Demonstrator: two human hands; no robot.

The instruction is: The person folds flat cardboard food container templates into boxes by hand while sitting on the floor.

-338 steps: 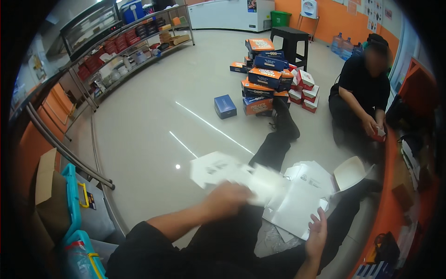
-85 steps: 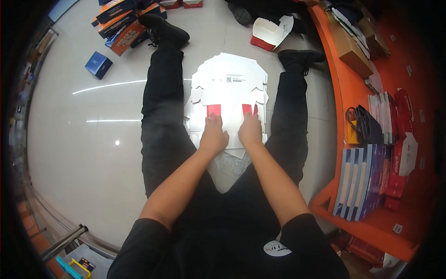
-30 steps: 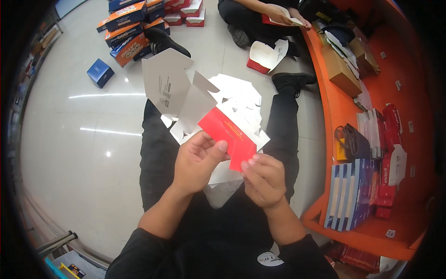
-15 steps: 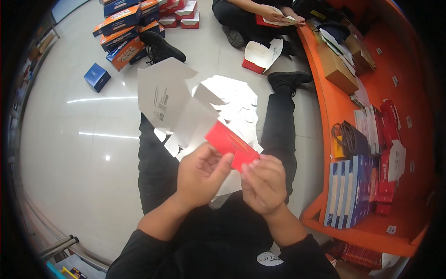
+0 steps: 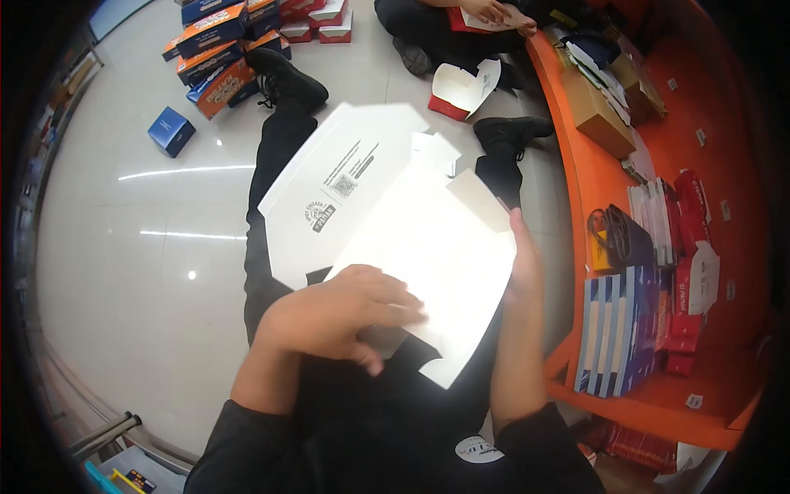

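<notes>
A partly folded paperboard food box [image 5: 436, 263] lies over my lap, its white inside facing up. Its wide lid flap [image 5: 329, 193], with dark print, stretches toward the upper left. My right hand [image 5: 523, 259] grips the box's right side, thumb up along the edge and the other fingers hidden behind it. My left hand [image 5: 354, 317] is over the near left part of the box, fingers stretched out and thumb apart. Whether its fingertips touch the board I cannot tell. The flaps at the near end hang loose.
Blue-and-orange boxes [image 5: 216, 70] and red-and-white boxes [image 5: 336, 29] are stacked ahead. A small blue box [image 5: 171, 132] and an open red box [image 5: 461, 90] sit on the floor. Another person's hands [image 5: 487, 11] hold a red box. An orange shelf [image 5: 568, 165] stands at right.
The box has turned so its white inside faces up instead of its red side. My right hand has moved up its right side; my left hand has let go of the red panel and spread out.
</notes>
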